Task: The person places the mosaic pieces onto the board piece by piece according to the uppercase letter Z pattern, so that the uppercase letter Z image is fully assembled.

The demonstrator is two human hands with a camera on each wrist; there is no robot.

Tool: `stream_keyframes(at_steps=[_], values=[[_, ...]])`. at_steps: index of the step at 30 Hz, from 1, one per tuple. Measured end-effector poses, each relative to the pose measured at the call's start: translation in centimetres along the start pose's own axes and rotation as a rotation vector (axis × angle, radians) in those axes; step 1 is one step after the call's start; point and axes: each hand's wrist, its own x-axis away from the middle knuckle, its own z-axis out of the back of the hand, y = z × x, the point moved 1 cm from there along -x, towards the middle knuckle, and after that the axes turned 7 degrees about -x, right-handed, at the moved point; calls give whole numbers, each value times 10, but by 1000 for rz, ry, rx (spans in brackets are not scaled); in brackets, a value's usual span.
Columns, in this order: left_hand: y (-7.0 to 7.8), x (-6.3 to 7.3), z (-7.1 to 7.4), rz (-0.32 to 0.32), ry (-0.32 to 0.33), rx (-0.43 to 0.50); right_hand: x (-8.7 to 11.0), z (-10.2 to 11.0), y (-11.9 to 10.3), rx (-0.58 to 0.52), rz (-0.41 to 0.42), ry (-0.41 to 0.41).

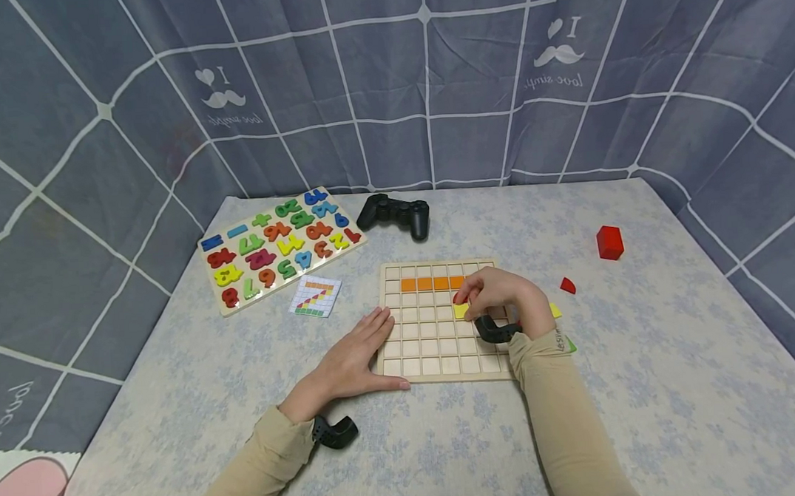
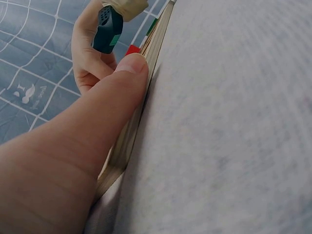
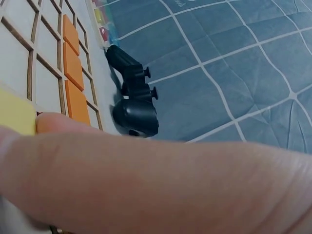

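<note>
Right hand (image 1: pixel 499 295) pinches a yellow tile (image 1: pixel 462 311) over the wooden grid board (image 1: pixel 435 350), just below the orange tiles (image 1: pixel 434 283). Left hand (image 1: pixel 356 357) lies flat, fingers straight, against the board's left edge.

Grid board (image 1: pixel 442 364): pale unfinished wood, matt, smooth, under the fingers of both hands. Yellow tile (image 1: pixel 462 311) at the right fingertips: matt painted finish. Orange tiles (image 1: pixel 432 283) just beyond: same matt paint. Tablecloth (image 1: pixel 643 385): woven cloth, matt. Game controller (image 1: pixel 396 213): black plastic, slightly glossy.
</note>
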Motion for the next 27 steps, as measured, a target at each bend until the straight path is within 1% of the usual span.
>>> stream_keyframes(at_steps=[2,5,7,9,13,17,19,22,27], values=[[0,0,0,-2,5,1,0,1,1,-18,0,-11],[0,0,0,-4,11,-3,1,5,2,-12,38,-12],[0,0,-1,-8,15,-4,4,10,3,14,87,8],[0,0,-1,-10,16,-2,8,16,3,65,146,52],[0,0,-1,-8,14,-5,19,29,6,89,189,179],[0,0,-1,-1,2,-14,32,42,13,80,170,313],[0,0,-1,-1,-2,-17,40,47,16,61,158,367],[-1,0,-1,-1,-3,-18,49,55,22,20,128,437],[-1,-1,-2,-1,-3,-20,61,63,32,-22,72,523]])
